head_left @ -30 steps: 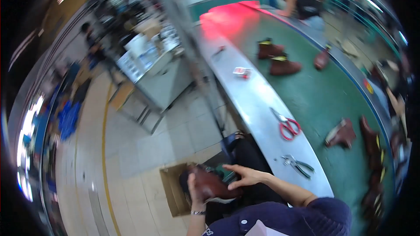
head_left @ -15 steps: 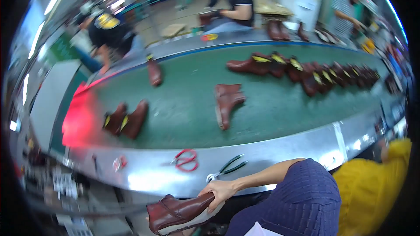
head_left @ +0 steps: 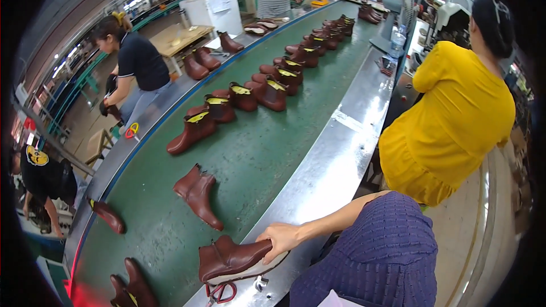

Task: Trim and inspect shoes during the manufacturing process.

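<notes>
My right hand (head_left: pixel 282 240) is closed around the toe end of a brown ankle boot (head_left: pixel 230 260) with a pale sole. The boot is held sideways over the metal ledge (head_left: pixel 310 193), its ankle part pointing left. I cannot tell whether it rests on the ledge. Just below it lie red-handled scissors (head_left: pixel 220 294), partly covered by the boot, and a small metal tool head (head_left: pixel 260 283). My left hand is out of sight. Nearest on the green belt is a brown boot (head_left: pixel 199 196) lying on its side.
A row of brown boots (head_left: pixel 273 94) with yellow tags runs along the green conveyor belt (head_left: pixel 250 156). More boots (head_left: pixel 133 284) are at its near left. A co-worker in yellow (head_left: pixel 449 119) is close on my right. Another person (head_left: pixel 136 68) sits across the belt beside yellow-handled scissors (head_left: pixel 132 131).
The view has swung to the right along the belt, bringing the person in yellow fully in. The boot now appears above the ledge rather than before its front edge; my right hand keeps its grip.
</notes>
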A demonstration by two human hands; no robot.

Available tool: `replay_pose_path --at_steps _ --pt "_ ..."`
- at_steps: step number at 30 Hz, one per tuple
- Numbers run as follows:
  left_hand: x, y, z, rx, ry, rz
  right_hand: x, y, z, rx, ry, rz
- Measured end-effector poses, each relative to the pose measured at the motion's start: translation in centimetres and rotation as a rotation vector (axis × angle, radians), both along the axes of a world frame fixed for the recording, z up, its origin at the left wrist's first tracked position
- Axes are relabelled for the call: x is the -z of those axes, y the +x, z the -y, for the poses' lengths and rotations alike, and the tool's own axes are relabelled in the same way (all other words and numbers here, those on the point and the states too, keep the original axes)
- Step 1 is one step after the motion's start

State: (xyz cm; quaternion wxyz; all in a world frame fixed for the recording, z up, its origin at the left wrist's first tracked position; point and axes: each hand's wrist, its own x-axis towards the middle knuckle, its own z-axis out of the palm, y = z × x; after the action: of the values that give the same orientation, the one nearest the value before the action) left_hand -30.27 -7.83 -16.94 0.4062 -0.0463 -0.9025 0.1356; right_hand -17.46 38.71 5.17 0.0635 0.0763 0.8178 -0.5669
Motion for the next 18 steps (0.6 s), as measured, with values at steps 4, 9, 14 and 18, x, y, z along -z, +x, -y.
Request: replay_pose_path --at_steps 4,9,14,18 --pt "-1.1 0.2 0.9 0.081 0.019 0.071 0.9 0.9 -1.3 0.068 0.139 0.01" --pt "-4.4 0.8 -1.5 -0.004 0.421 0.228 2.2 1.4 -1.2 0.022 0.325 0.061" --pt "-4.8 1.0 -1.4 -0.02 0.495 0.264 1.9 0.8 -1.2 -0.03 0.339 0.008" --pt "-5.1 1.1 -1.2 -0.032 0.51 0.32 2.8 1.0 -0.9 -0.043 0.351 -0.022"
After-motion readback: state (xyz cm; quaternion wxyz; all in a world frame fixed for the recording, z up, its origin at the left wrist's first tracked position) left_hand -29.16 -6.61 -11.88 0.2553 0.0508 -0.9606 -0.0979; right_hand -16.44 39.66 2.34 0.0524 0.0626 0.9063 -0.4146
